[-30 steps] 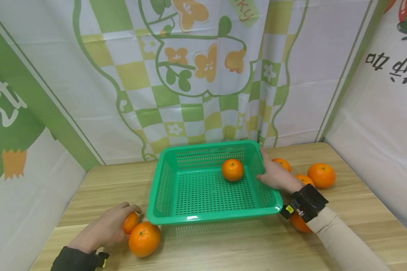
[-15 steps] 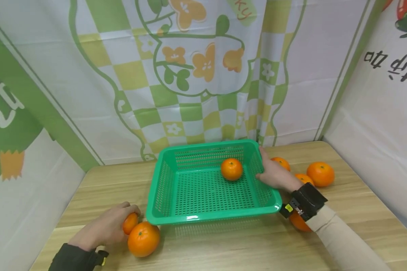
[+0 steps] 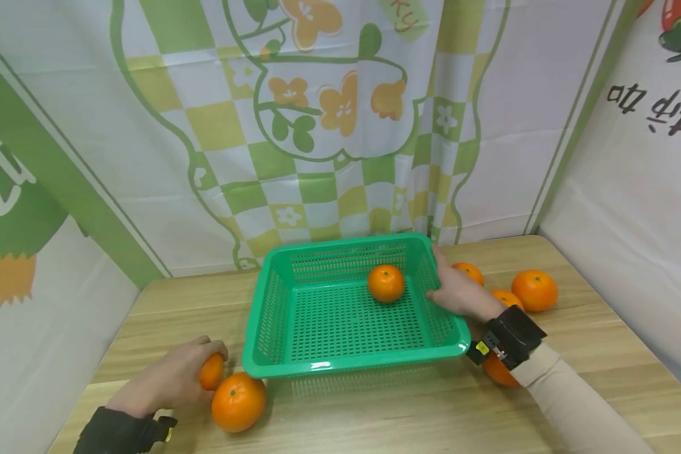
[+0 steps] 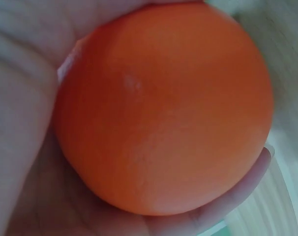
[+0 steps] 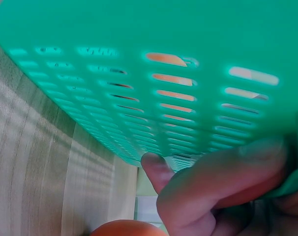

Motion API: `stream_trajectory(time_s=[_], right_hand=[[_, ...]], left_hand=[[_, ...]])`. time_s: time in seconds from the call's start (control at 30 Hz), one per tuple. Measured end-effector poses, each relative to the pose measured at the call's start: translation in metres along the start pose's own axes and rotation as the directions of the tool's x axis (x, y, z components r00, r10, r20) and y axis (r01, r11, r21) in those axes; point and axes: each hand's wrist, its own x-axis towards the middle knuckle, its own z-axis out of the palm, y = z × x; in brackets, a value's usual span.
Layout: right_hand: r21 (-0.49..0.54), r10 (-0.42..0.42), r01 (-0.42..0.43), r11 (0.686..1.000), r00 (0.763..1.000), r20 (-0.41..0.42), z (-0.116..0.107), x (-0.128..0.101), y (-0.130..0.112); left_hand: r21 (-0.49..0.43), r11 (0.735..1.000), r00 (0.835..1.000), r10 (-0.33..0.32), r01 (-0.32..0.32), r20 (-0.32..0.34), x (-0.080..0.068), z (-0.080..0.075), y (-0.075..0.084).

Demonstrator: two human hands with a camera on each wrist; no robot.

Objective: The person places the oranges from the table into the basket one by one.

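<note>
My left hand (image 3: 178, 375) curls its fingers round an orange (image 4: 163, 113), which fills most of the left wrist view. Just right of that hand, a larger-looking orange (image 3: 239, 401) rests on the table close to the basket's near left corner. A green plastic basket (image 3: 369, 362) with slotted walls stands in the middle, one orange (image 3: 386, 283) inside it towards the right. My right hand (image 3: 462, 290) grips the basket's right rim. In the right wrist view its curled fingers (image 5: 203, 182) lie against the outside of the slotted wall.
Right of the basket lie several more oranges (image 3: 535, 291), some partly hidden by the right hand and wrist. The wooden table (image 3: 363, 416) ends at a patterned curtain (image 3: 329, 157) behind, with printed cloth at both sides.
My left hand has shifted slightly left with its orange, away from the neighbouring orange. The right hand keeps its grip on the rim, and the head view has drifted slightly.
</note>
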Motion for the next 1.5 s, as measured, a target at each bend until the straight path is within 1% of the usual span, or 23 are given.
stream_trajectory(time_s=[0.17, 0.27, 0.47, 0.57, 0.87, 1.07, 1.13, 1.27, 1.37, 1.5], right_hand=[[-0.013, -0.002, 0.002, 1.0, 1.0, -0.003, 0.001, 0.0, 0.0], [-0.029, -0.004, 0.004, 1.0, 1.0, -0.008, 0.001, 0.0, 0.001], [-0.026, -0.009, 0.009, 1.0, 1.0, -0.008, 0.0, -0.001, 0.0], [-0.018, -0.009, 0.009, 1.0, 1.0, -0.005, 0.0, -0.001, 0.0], [0.011, 0.007, -0.007, 1.0, 1.0, 0.005, 0.001, -0.001, 0.0], [-0.003, -0.004, 0.004, 1.0, 1.0, -0.002, 0.0, -0.001, -0.001], [-0.009, -0.008, 0.008, 1.0, 1.0, -0.003, 0.0, -0.001, 0.0], [-0.005, -0.005, 0.005, 1.0, 1.0, -0.001, 0.0, -0.001, 0.0], [0.01, 0.0, 0.0, 1.0, 1.0, 0.002, 0.0, 0.0, 0.0], [0.024, 0.003, -0.003, 1.0, 1.0, 0.004, 0.001, 0.0, 0.001]], left_hand=[[0.044, 0.999, 0.999, -0.013, 0.015, -0.046, -0.003, -0.001, -0.002], [0.06, 0.998, 0.998, -0.019, 0.023, -0.062, -0.004, -0.002, -0.004], [0.031, 0.998, 0.997, -0.052, 0.053, -0.054, -0.009, -0.007, -0.007], [0.027, 0.998, 0.997, -0.058, 0.059, -0.057, -0.01, -0.008, -0.008], [0.055, 0.997, 0.993, -0.043, 0.049, -0.108, -0.013, -0.014, -0.009], [0.069, 0.997, 0.991, -0.02, 0.03, -0.134, -0.012, -0.021, -0.01], [0.075, 0.997, 0.99, -0.011, 0.022, -0.137, -0.012, -0.023, -0.009], [0.066, 0.997, 0.992, -0.025, 0.033, -0.123, -0.011, -0.028, -0.007], [0.064, 0.998, 0.992, -0.019, 0.027, -0.122, -0.01, -0.031, -0.004], [0.078, 0.997, 0.989, 0.017, -0.006, -0.146, -0.008, -0.037, 0.0]])
